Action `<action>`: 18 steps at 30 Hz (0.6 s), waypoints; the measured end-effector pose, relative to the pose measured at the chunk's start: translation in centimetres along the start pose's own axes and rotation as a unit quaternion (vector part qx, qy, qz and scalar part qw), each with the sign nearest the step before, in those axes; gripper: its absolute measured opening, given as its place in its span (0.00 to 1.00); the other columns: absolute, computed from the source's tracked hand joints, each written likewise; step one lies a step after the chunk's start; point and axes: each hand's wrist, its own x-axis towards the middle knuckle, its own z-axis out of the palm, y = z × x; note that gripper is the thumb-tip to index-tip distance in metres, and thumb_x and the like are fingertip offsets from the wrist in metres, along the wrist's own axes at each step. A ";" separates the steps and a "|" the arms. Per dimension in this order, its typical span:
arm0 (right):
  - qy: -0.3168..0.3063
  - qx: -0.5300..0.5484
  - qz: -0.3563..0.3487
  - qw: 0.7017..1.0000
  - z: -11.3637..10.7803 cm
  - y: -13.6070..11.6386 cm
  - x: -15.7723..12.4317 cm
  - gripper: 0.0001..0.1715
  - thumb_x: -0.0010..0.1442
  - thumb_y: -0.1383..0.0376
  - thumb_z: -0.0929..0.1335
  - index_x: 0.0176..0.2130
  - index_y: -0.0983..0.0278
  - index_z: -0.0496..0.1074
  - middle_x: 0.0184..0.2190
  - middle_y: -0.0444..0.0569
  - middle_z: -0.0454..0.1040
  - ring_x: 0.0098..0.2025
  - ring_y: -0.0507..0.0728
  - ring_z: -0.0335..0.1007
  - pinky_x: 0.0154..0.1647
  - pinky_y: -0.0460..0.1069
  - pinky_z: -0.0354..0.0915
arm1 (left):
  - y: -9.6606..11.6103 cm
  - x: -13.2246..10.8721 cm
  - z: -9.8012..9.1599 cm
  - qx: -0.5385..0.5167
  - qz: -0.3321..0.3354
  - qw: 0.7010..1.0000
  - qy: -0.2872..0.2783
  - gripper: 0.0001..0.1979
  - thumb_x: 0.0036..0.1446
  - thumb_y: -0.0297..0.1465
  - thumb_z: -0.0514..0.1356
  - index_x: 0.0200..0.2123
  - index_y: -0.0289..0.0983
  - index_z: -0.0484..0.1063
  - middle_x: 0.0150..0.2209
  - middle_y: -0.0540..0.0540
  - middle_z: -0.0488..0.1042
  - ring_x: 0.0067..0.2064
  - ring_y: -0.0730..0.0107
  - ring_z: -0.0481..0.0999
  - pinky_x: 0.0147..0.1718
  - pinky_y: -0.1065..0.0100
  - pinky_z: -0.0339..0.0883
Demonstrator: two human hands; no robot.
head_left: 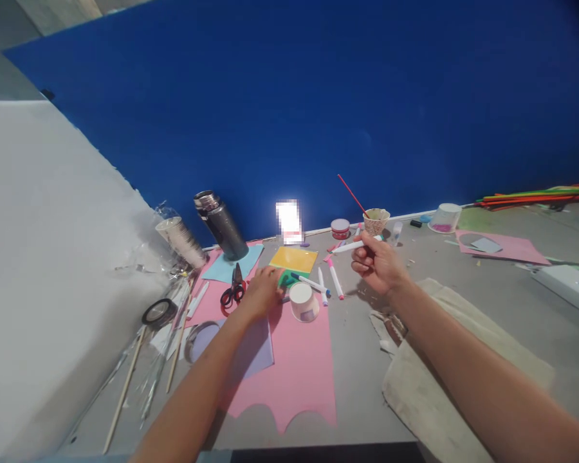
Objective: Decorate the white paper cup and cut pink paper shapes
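Marker (348, 246) x1 in grip of R hand (377, 262); L hand (264, 289) at 1 green sheet (286, 278) nr 1 cup (302, 302), hold unclear

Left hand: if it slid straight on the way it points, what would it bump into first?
The left hand would probably meet the green piece first, though I can't tell whether they already touch. Just past that, the yellow sheet seems next in line.

The left hand (264, 287) hides part of the green piece (287, 280).
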 end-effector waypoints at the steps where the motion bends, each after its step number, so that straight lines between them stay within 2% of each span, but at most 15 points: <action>1: 0.004 -0.001 0.005 1.000 -0.1 0.2 0.1 0.22 0.52 0.53 0.81 0.34 0.62 0.72 0.17 0.35 0.63 0.16 0.45 0.50 0.14 0.41 0.52 | 0.1 -0.7 0.0 -0.019 0.021 0.999 -0.016 0.20 0.43 0.26 0.70 0.42 0.45 0.80 0.57 0.41 0.77 0.65 0.46 0.67 0.60 0.56 0.62; 3: 0.007 0.003 0.014 1.000 -0.3 0.4 0.3 0.22 0.52 0.54 0.81 0.33 0.62 0.71 0.17 0.35 0.63 0.16 0.44 0.50 0.15 0.40 0.52 | 0.2 -2.1 0.2 -0.100 0.052 0.990 -0.083 0.34 0.44 0.29 0.73 0.57 0.47 0.75 0.66 0.39 0.69 0.67 0.45 0.65 0.61 0.54 0.63; 5: 0.008 0.009 0.024 1.000 -0.3 0.7 0.4 0.22 0.52 0.55 0.81 0.33 0.63 0.71 0.18 0.35 0.63 0.17 0.44 0.50 0.15 0.40 0.52 | 0.3 -3.3 1.1 -0.193 0.012 0.972 -0.135 0.43 0.45 0.33 0.76 0.65 0.46 0.68 0.67 0.37 0.68 0.60 0.46 0.73 0.56 0.54 0.68; 6: 0.007 0.011 0.029 1.000 -0.2 0.8 0.3 0.22 0.52 0.55 0.82 0.33 0.63 0.72 0.18 0.35 0.63 0.17 0.44 0.50 0.15 0.39 0.52 | 0.3 -3.7 1.9 -0.232 -0.009 0.964 -0.129 0.44 0.44 0.35 0.77 0.65 0.45 0.67 0.66 0.36 0.69 0.56 0.49 0.76 0.54 0.55 0.69; 7: 0.006 0.013 0.033 0.999 -0.1 0.9 0.2 0.22 0.52 0.55 0.82 0.33 0.63 0.72 0.18 0.35 0.63 0.17 0.44 0.50 0.16 0.39 0.52 | 0.2 -3.8 2.8 -0.270 -0.016 0.956 -0.113 0.44 0.42 0.35 0.78 0.63 0.42 0.68 0.63 0.36 0.72 0.55 0.51 0.77 0.53 0.57 0.69; 9: 0.000 0.015 0.039 0.999 0.3 1.0 -0.2 0.22 0.51 0.55 0.82 0.33 0.63 0.72 0.18 0.35 0.64 0.18 0.43 0.50 0.16 0.39 0.53 | 0.2 -3.6 4.3 -0.335 -0.017 0.940 -0.068 0.35 0.42 0.38 0.78 0.53 0.37 0.74 0.53 0.38 0.78 0.51 0.54 0.78 0.50 0.60 0.70; 11: -0.013 0.004 0.040 0.999 0.9 0.9 -0.8 0.23 0.50 0.53 0.82 0.33 0.63 0.74 0.18 0.36 0.65 0.18 0.44 0.50 0.17 0.39 0.53 | 0.2 -2.9 4.8 -0.404 -0.030 0.913 -0.053 0.30 0.44 0.42 0.77 0.47 0.35 0.76 0.44 0.40 0.81 0.46 0.56 0.80 0.47 0.62 0.72; 14: -0.041 -0.066 0.020 0.997 1.8 0.8 -2.1 0.27 0.49 0.47 0.81 0.37 0.63 0.78 0.22 0.41 0.72 0.20 0.45 0.57 0.18 0.41 0.56 | 0.6 -2.0 3.6 -0.527 -0.077 0.840 -0.101 0.28 0.53 0.49 0.71 0.48 0.34 0.75 0.40 0.39 0.81 0.43 0.53 0.82 0.43 0.58 0.75; 16: -0.058 -0.145 -0.020 0.987 2.3 0.8 -3.3 0.28 0.51 0.44 0.79 0.38 0.64 0.80 0.25 0.45 0.77 0.21 0.48 0.64 0.20 0.44 0.61 | 0.9 -1.8 2.6 -0.583 -0.109 0.794 -0.138 0.27 0.60 0.51 0.64 0.51 0.34 0.74 0.40 0.38 0.81 0.42 0.51 0.83 0.41 0.55 0.77; 18: -0.075 -0.238 -0.081 0.965 2.8 0.9 -4.5 0.26 0.54 0.44 0.78 0.36 0.63 0.81 0.24 0.47 0.78 0.22 0.51 0.67 0.21 0.46 0.63 | 1.1 -1.8 2.2 -0.608 -0.132 0.770 -0.143 0.27 0.64 0.52 0.60 0.52 0.35 0.73 0.40 0.38 0.81 0.39 0.54 0.83 0.38 0.55 0.78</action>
